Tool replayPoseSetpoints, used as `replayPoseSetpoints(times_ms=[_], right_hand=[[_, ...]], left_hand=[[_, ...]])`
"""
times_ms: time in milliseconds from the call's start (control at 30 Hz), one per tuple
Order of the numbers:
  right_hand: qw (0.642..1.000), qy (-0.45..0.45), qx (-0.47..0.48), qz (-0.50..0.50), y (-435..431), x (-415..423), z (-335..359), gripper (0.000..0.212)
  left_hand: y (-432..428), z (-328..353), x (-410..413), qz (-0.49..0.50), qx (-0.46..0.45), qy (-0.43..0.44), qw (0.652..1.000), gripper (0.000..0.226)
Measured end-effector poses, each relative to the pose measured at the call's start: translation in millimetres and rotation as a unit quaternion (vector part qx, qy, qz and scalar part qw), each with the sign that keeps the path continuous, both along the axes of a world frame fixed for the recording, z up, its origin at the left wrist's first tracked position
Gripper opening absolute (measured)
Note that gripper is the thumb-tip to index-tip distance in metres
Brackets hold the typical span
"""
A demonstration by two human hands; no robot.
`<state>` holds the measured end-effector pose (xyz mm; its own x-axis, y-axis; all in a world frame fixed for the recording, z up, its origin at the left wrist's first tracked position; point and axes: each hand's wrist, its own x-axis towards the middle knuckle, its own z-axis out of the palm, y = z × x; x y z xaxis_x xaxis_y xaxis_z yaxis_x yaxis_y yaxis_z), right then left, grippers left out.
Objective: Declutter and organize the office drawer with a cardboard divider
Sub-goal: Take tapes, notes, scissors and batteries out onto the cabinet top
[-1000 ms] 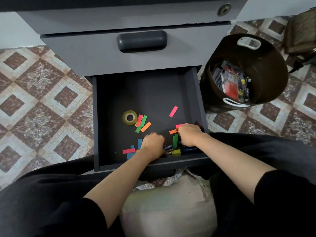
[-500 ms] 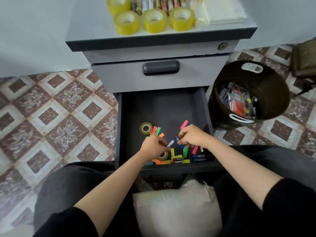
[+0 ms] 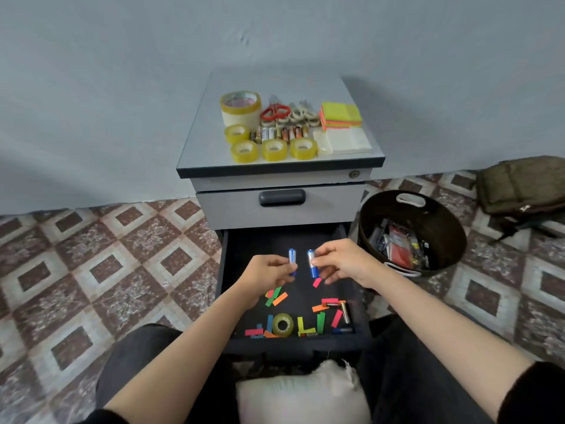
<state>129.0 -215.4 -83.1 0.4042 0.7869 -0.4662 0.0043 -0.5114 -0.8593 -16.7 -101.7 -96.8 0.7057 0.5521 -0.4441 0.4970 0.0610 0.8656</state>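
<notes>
Sorting over the open drawer (image 3: pixel 260 240), pinched one blue battery (image 3: pixel 292 261) upright in the left hand (image 3: pixel 269 272) and a second battery (image 3: pixel 312 264) in the right hand (image 3: pixel 345 264), likely bound for the battery row (image 3: pixel 278 133) on the cabinet top (image 3: pixel 208 142). Had tape roll (image 3: pixel 282 325) and paper strips (image 3: pixel 279 299) yet to clear.

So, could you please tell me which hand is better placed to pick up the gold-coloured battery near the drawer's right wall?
Probably the right hand: the gold-coloured battery lies on its side of the drawer, while the left hand would have to cross over. Both hands hold blue batteries, though.
</notes>
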Motion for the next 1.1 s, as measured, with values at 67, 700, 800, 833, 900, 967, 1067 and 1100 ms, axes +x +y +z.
replayPoseSetpoints(times_ms=[67, 700, 800, 833, 900, 967, 1067, 1100], right_hand=[[1.0, -0.019, 0.017, -0.005, -0.7, 1.1, 16.1, 0.013], [0.977, -0.124, 0.131, -0.116, 56.3, 61.3, 111.3, 0.014], [0.967, -0.172, 0.14, -0.13, 73.7, 79.8, 122.1, 0.014], [0.962, -0.19, 0.141, -0.134, 79.6, 86.2, 125.5, 0.014], [0.955, -0.22, 0.141, -0.142, 93.7, 101.1, 130.8, 0.014], [0.951, -0.231, 0.139, -0.151, 107.8, 114.3, 133.6, 0.014], [0.939, -0.279, 0.118, -0.162, 133.1, 132.9, 130.9, 0.014], [0.933, -0.299, 0.115, -0.163, 140.5, 136.8, 129.7, 0.015]], left_hand=[[-4.6, 11.7, 3.2, 0.01, -0.016, -0.029, 0.999, 0.029], [48.7, 108.6, 49.5, 0.062, 0.019, -0.156, 0.986, 0.03], [62.0, 117.8, 55.2, 0.065, 0.029, -0.163, 0.984, 0.03], [66.4, 119.7, 56.6, 0.069, 0.035, -0.164, 0.983, 0.03], [77.2, 120.6, 61.3, 0.086, 0.053, -0.167, 0.981, 0.03], [86.4, 120.4, 63.8, 0.11, 0.059, -0.174, 0.977, 0.029], [97.7, 116.1, 69.4, 0.118, 0.072, -0.171, 0.976, 0.031], [100.3, 115.2, 71.0, 0.116, 0.079, -0.168, 0.976, 0.031]])
